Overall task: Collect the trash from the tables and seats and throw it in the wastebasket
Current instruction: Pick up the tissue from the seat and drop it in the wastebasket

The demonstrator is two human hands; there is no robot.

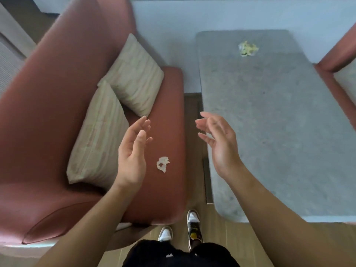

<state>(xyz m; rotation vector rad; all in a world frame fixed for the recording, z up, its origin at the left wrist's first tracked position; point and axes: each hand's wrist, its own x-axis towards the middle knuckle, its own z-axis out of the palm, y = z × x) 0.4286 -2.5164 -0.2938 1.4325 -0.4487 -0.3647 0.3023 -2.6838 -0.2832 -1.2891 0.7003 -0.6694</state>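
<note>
Altogether two wads, two cushions

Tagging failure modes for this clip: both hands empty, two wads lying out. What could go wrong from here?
The white scrap on the red seat looks light; the open left hand beside it could knock it over the seat edge.
The yellowish wad sits at the grey table's far end, likely a stretch and easy to skip.
No wastebasket is in view, so carried trash may drop on the way.
</note>
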